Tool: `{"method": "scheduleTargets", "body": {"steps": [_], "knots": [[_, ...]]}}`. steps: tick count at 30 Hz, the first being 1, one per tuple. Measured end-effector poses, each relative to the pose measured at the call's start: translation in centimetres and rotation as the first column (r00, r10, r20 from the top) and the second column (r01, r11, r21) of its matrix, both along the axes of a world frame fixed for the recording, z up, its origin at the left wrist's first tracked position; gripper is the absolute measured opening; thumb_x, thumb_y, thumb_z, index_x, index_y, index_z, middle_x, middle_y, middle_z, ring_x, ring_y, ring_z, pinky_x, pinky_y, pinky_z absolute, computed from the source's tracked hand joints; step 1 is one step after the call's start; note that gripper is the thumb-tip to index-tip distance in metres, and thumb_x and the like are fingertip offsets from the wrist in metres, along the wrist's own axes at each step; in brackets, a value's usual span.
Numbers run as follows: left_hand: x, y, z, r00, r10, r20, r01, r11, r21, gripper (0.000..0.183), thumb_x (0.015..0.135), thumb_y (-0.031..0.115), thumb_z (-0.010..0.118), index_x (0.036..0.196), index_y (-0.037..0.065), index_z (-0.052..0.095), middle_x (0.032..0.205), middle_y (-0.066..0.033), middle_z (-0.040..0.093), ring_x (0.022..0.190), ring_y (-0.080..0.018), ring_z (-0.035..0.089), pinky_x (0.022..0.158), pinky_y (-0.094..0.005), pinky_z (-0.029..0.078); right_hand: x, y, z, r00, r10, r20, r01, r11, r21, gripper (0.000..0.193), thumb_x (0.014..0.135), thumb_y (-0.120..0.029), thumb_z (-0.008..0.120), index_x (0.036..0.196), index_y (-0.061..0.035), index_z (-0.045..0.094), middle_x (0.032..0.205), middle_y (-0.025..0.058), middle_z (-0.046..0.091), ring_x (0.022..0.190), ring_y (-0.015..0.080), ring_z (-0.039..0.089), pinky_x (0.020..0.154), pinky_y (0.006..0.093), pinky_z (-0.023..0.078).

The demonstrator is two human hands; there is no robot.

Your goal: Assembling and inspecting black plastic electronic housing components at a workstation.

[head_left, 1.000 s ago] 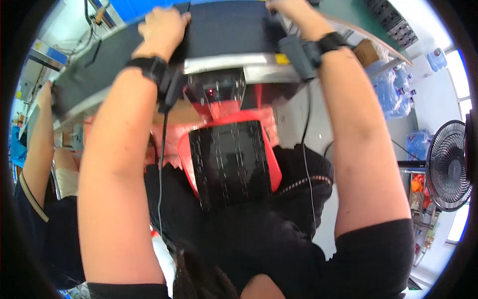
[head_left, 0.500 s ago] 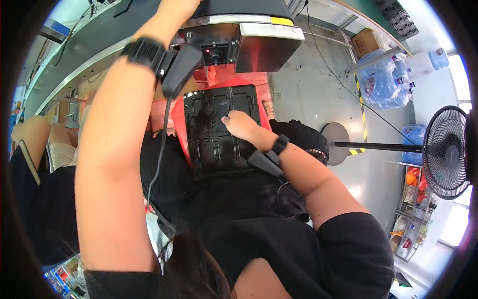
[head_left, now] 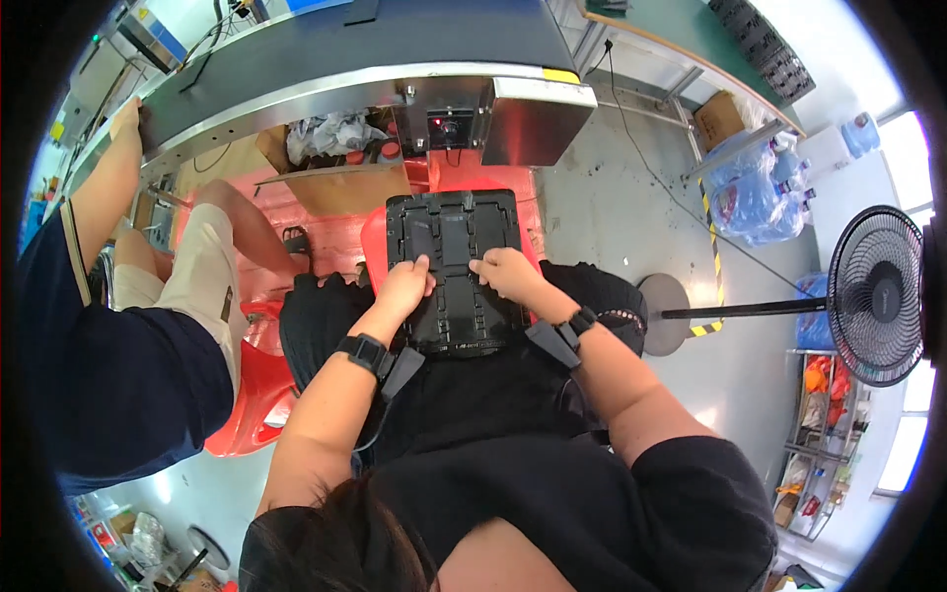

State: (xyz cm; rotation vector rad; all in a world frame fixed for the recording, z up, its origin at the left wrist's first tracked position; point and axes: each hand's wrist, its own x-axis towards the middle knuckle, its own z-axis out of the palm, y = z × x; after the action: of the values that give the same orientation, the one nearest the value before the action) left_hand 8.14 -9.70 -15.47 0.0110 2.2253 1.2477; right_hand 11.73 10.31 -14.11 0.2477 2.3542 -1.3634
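Black moulded tray, red plastic stool.
Black too are the person's T-shirt, the wristbands and the pedestal fan; the conveyor belt is charcoal, its side rail silver, the water bottles translucent blue, the tabletop green, the floor tape striped yellow and black, a co-worker's shirt navy, the shorts beige.

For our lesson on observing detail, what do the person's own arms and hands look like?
The left hand and right hand are bare. Each wrist wears a black strap with an angular dark-grey module; a thin grey cable trails from the left one. The black fabric sleeves are short.
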Motion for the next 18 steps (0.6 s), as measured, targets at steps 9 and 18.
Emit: {"method": "scheduleTargets", "body": {"steps": [9, 18], "knots": [[-1.4, -0.1, 3.3, 0.938, -0.299, -0.177, 0.173, 0.843, -0.509, 0.043, 0.083, 0.036, 0.051, 0.095, -0.005, 0.059, 0.101, -0.0161, 0.059, 0.096, -0.0263, 0.057, 0.077, -0.0384, 0.045, -3.3, 4.0, 12.7, 0.989, 0.119, -0.084, -0.11, 0.988, 0.105, 0.031, 0.086, -0.03, 0.056, 0.079, -0.0007, 0.061, 0.065, 0.0026, 0.056, 0.058, 0.0108, 0.052, 0.055, 0.0248, 0.044], [2.5, -0.9, 1.2, 0.57, -0.625, -0.533, 0.194, 0.733, -0.652, 0.057, 0.083, 0.027, 0.051, 0.127, -0.007, 0.037, 0.139, -0.0178, 0.028, 0.129, -0.0285, 0.028, 0.104, -0.0551, 0.015, -22.2, 2.9, 26.8, 0.778, 0.113, -0.617, 0.179, 0.903, 0.391, 0.044, 0.086, -0.036, 0.048, 0.084, 0.006, 0.061, 0.074, 0.0163, 0.063, 0.065, 0.0249, 0.06, 0.063, 0.0344, 0.047]]}}
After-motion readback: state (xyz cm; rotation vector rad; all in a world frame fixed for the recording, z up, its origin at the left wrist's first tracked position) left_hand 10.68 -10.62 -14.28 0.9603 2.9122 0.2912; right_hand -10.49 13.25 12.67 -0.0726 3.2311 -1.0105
